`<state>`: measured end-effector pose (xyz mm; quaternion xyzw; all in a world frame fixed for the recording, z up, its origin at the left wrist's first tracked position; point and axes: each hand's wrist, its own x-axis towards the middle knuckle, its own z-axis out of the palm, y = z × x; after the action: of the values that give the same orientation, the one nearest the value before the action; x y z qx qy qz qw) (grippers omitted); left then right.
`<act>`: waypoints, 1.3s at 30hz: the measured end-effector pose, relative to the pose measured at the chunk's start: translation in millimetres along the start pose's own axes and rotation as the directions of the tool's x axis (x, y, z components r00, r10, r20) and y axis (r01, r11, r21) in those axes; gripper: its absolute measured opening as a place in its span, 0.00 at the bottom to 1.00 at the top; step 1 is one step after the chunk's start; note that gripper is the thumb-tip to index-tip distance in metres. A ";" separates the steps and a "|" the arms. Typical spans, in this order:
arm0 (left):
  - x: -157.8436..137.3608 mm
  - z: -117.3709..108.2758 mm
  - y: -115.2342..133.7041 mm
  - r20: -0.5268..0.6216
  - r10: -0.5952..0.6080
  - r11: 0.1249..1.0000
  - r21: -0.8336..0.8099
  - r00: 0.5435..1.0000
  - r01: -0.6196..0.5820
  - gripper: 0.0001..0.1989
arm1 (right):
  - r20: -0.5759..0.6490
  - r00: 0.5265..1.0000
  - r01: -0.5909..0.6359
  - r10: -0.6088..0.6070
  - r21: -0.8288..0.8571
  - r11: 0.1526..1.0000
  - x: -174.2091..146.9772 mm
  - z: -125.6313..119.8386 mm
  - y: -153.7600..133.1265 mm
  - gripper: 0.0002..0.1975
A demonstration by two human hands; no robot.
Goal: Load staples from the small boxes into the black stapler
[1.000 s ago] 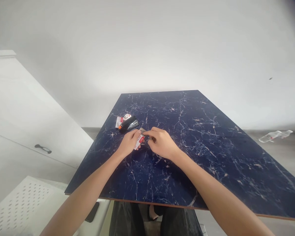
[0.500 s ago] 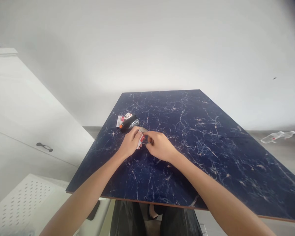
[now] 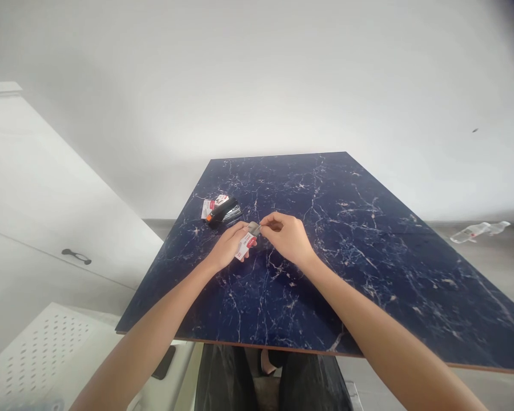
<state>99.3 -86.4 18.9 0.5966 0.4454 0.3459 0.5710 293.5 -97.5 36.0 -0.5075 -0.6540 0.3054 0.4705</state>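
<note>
My left hand (image 3: 230,246) is closed around a small white and red box of staples (image 3: 245,246), tilted with its upper end toward my right hand. Grey metallic staples (image 3: 253,228) show at that end. Thumb and forefinger of my right hand (image 3: 285,235) pinch at the edge of the staples; the thin bit between the fingertips is too small to see clearly. Just beyond my left hand lies a black stapler (image 3: 223,212) with an orange end, resting against white and red packaging (image 3: 208,208).
The blue marbled table (image 3: 308,194) stands near a white wall. At left are a white cabinet with a dark handle (image 3: 76,256) and a perforated white surface (image 3: 38,348). A dark phone-like object (image 3: 164,363) lies below the table edge. Clear plastic bottles (image 3: 471,233) lie at right.
My right hand has shifted up and slightly right, away from the box's side to its upper end. The box's printed face has turned more into view in my left hand.
</note>
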 end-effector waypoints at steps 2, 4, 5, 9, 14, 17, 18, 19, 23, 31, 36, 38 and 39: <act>0.1 0.3 -1.1 0.016 0.002 1.000 -0.020 1.000 -0.002 0.19 | -0.026 0.998 0.048 -0.050 -0.041 0.998 -1.3 2.0 -0.1 0.05; -0.2 1.0 -2.8 0.025 0.003 1.000 -0.029 1.000 -0.002 0.20 | -0.040 0.991 0.121 -0.126 -0.114 0.986 -2.9 3.8 -0.2 0.07; -0.5 1.4 -3.8 0.036 0.004 1.000 -0.028 0.999 -0.003 0.20 | -0.048 0.986 0.149 -0.159 -0.156 0.976 -3.6 4.7 0.1 0.07; -3.5 4.8 -6.0 0.103 0.043 0.998 0.048 0.994 -0.048 0.18 | -0.081 0.978 0.167 -0.194 -0.261 0.951 -5.2 8.3 4.2 0.07; -7.3 9.2 -4.4 0.087 0.092 0.988 0.120 0.992 -0.102 0.27 | -0.093 0.970 0.184 -0.224 -0.316 0.931 -5.2 11.4 8.6 0.08; -8.2 10.4 -2.8 0.126 0.059 0.993 0.096 0.990 -0.072 0.33 | -0.063 0.974 0.185 -0.218 -0.337 0.923 -4.5 10.3 8.4 0.08; -8.5 10.8 -2.5 0.134 0.052 0.993 0.094 0.990 -0.065 0.35 | -0.050 0.976 0.180 -0.210 -0.348 0.920 -4.1 9.5 8.3 0.08; -8.7 11.2 -2.3 0.131 0.047 0.994 0.093 0.990 -0.059 0.36 | -0.032 0.979 0.177 -0.201 -0.356 0.918 -3.5 8.5 8.3 0.09; -9.3 12.8 -1.6 0.057 0.050 0.994 0.098 0.997 -0.056 0.41 | 0.064 0.990 0.137 -0.124 -0.281 0.950 1.2 3.7 11.0 0.09; -8.5 9.8 -1.2 0.080 0.100 0.983 0.145 0.992 -0.111 0.37 | -0.065 0.992 0.087 -0.108 -0.259 0.962 4.6 1.0 10.6 0.01; -6.4 7.4 -1.6 0.015 0.083 0.988 0.131 0.996 -0.084 0.40 | -0.013 0.981 0.190 -0.196 -0.174 0.966 -0.1 4.1 6.2 0.05; -6.1 5.8 0.0 0.014 0.088 0.988 0.126 0.996 -0.089 0.37 | -0.028 0.986 0.161 -0.166 -0.145 0.976 -0.2 3.9 6.0 0.05; -6.0 4.9 0.6 0.015 0.094 0.988 0.120 0.995 -0.095 0.36 | -0.039 0.986 0.153 -0.161 -0.146 0.977 0.2 3.5 6.3 0.05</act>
<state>101.8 -93.8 19.5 0.6519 0.4342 0.3424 0.5188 292.6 -95.1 29.2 -0.4941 -0.7000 0.2070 0.4722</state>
